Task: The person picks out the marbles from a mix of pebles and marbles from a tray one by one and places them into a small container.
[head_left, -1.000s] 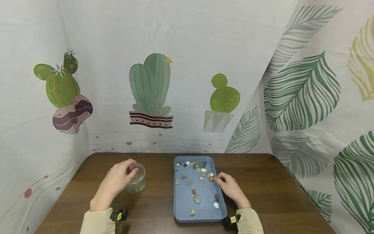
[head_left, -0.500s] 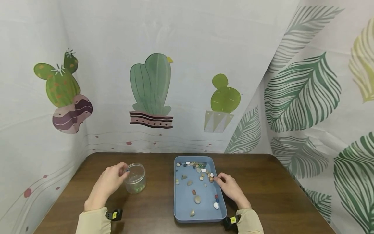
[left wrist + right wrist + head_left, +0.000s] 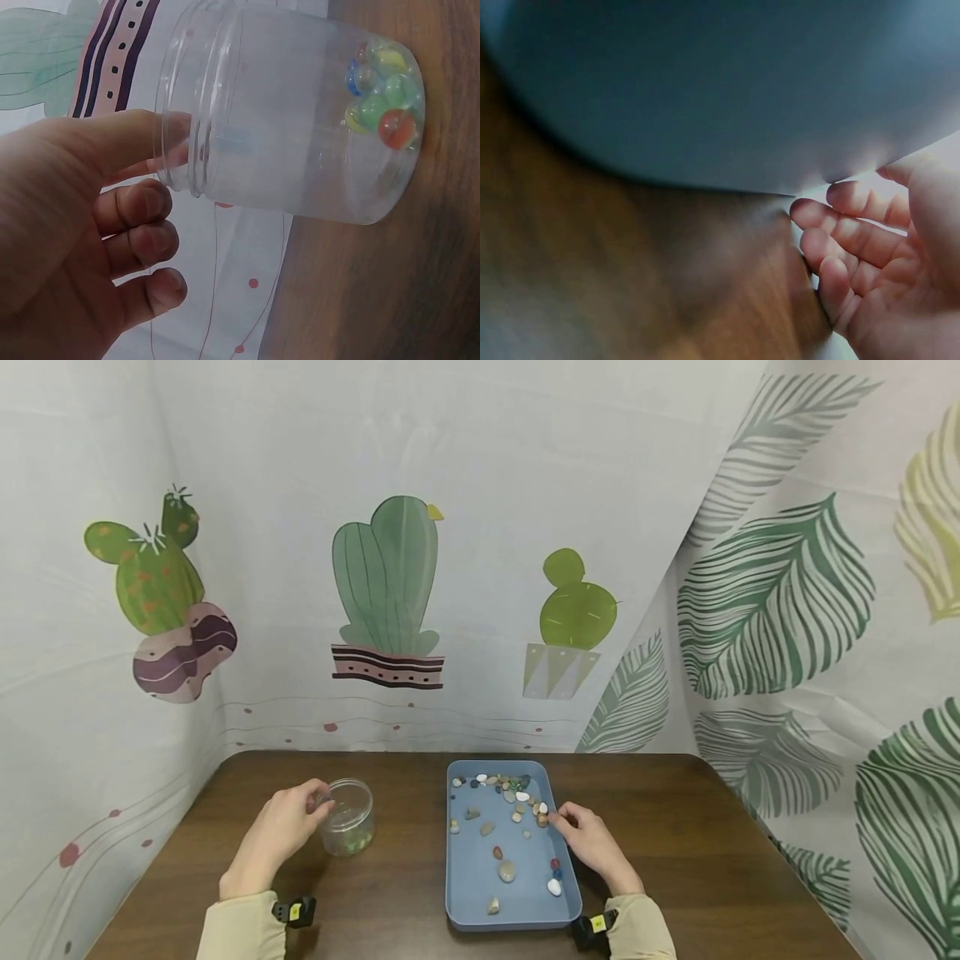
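Observation:
Beside a clear plastic jar (image 3: 348, 818) on the table's left, my left hand (image 3: 281, 827) has its thumb and index fingertips at the open mouth. In the left wrist view, its other fingers curl loosely outside the rim. A faint blue blur (image 3: 234, 139) shows inside the jar, below the fingertips. Several coloured glass marbles (image 3: 386, 94) lie at the bottom. My right hand (image 3: 592, 843) holds the right rim of a blue tray (image 3: 472, 893); in the right wrist view, its fingertips meet the tray's outer wall.
Several pebbles lie in the tray: a cluster along its far end, a grey stone (image 3: 507, 871), a white stone (image 3: 554, 887) and others spread about. The dark wooden table (image 3: 397, 893) ends at a fabric backdrop (image 3: 480, 718) printed with cacti and leaves.
My left hand has moved left and slightly lower, from over the jar's mouth to its left rim. The blue thing at its fingertips no longer shows there. My right hand and the tray stay put.

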Demonstrator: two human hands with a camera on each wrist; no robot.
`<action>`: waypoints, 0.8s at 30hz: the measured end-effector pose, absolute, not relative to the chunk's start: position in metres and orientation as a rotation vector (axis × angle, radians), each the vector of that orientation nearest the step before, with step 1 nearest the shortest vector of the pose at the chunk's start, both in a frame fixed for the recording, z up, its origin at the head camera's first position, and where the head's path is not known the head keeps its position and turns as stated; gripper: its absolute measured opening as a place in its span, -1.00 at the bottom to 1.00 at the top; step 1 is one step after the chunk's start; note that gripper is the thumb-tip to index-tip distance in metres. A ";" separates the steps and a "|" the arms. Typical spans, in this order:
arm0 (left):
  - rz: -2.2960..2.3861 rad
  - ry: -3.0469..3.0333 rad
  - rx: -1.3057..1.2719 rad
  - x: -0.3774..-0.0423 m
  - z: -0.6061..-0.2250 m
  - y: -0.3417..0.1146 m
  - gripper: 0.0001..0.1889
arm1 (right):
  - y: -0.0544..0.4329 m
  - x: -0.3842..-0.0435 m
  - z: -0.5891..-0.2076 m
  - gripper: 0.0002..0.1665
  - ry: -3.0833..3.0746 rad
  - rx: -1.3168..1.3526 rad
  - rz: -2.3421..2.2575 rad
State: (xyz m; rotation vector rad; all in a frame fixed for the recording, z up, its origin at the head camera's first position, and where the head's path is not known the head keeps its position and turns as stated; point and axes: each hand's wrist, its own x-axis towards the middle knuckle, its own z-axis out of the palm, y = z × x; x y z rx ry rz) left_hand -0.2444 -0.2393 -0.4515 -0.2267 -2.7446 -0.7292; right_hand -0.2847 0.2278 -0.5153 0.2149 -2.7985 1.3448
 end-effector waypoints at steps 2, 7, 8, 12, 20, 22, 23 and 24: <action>-0.725 -2.749 -0.228 -0.244 -0.451 -0.239 -0.82 | 0.228 -0.285 -0.516 -0.76 -2.797 0.218 1.347; -0.722 -2.762 -0.232 -0.243 -0.450 -0.237 -0.80 | 0.230 -0.284 -0.517 -0.76 -2.794 0.226 1.351; -0.722 -2.763 -0.233 -0.243 -0.450 -0.237 -0.81 | 0.230 -0.284 -0.517 -0.76 -2.794 0.227 1.352; -0.722 -2.754 -0.239 -0.241 -0.450 -0.236 -0.84 | 0.230 -0.283 -0.518 -0.75 -2.793 0.223 1.353; -0.705 -2.701 -0.257 -0.239 -0.442 -0.233 -0.90 | 0.229 -0.282 -0.517 -0.75 -2.789 0.216 1.363; -0.692 -2.676 -0.257 -0.238 -0.438 -0.232 -0.91 | 0.229 -0.283 -0.517 -0.75 -2.786 0.223 1.365; -0.688 -2.664 -0.259 -0.237 -0.437 -0.230 -0.91 | 0.229 -0.283 -0.517 -0.74 -2.785 0.230 1.361; -0.682 -2.650 -0.263 -0.237 -0.435 -0.228 -0.92 | 0.230 -0.283 -0.517 -0.74 -2.785 0.234 1.360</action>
